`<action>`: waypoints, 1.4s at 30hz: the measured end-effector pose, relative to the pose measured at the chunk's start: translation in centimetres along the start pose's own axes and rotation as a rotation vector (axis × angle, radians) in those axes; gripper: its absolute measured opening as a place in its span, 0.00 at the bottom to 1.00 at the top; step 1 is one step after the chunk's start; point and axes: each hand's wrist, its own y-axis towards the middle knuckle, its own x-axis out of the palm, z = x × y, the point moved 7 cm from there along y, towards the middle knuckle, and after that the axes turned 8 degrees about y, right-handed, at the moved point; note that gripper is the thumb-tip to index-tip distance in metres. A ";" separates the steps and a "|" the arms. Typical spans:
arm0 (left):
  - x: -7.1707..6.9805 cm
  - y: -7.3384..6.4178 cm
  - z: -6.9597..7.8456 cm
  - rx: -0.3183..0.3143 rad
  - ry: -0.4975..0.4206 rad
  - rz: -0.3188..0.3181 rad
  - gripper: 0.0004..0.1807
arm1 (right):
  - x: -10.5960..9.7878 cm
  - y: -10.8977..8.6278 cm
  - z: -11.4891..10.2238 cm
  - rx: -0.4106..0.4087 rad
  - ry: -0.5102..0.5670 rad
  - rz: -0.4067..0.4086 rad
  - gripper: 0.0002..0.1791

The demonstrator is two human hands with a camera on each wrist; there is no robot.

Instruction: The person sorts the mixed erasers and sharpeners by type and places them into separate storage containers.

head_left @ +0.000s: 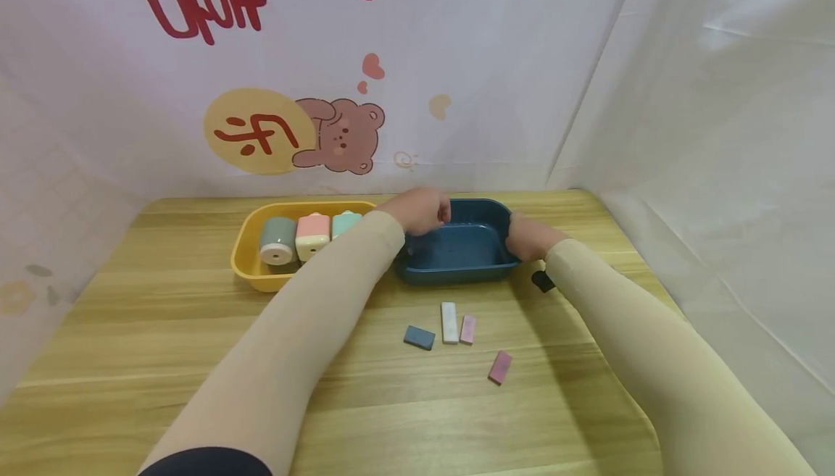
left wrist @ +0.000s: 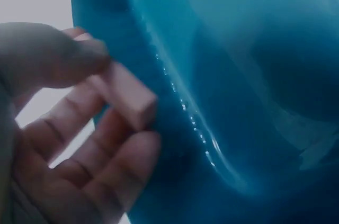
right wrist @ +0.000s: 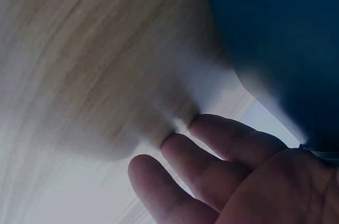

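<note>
My left hand [head_left: 420, 211] reaches over the left side of a dark blue plastic tub [head_left: 457, 272]. Between its thumb and fingers it pinches a small pale pink block [left wrist: 130, 96], close above the tub's inner wall. My right hand [head_left: 530, 237] is at the tub's right rim and holds it there. In the right wrist view, three of that hand's fingers [right wrist: 204, 173] extend along the outside of the tub, while the thumb and index finger are hidden. In front of the tub lie a white block [head_left: 449, 322], a light pink block [head_left: 468, 330], a darker pink block [head_left: 500, 367] and a grey-blue block [head_left: 420, 337].
Left of the blue tub stands a yellow tub [head_left: 243, 259] with a grey cylinder [head_left: 278, 240], a pink-and-cream container [head_left: 313, 237] and a mint one [head_left: 344, 222]. A printed curtain [head_left: 496, 41] hangs behind the wooden table [head_left: 163, 316]. A small black piece [head_left: 543, 282] shows beside the right wrist.
</note>
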 end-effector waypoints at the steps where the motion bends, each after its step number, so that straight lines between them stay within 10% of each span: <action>1: 0.1 -0.1 0.0 0.000 0.020 -0.021 0.12 | 0.0 0.0 0.0 0.004 0.001 -0.003 0.32; 13: 1.2 -1.2 -0.3 -0.050 0.084 -0.171 0.10 | 0.3 0.5 0.3 -0.010 -0.023 -0.016 0.32; 42: 3.0 0.2 -0.5 -0.078 0.138 -0.265 0.17 | 0.3 1.0 0.9 -0.015 -0.012 -0.012 0.33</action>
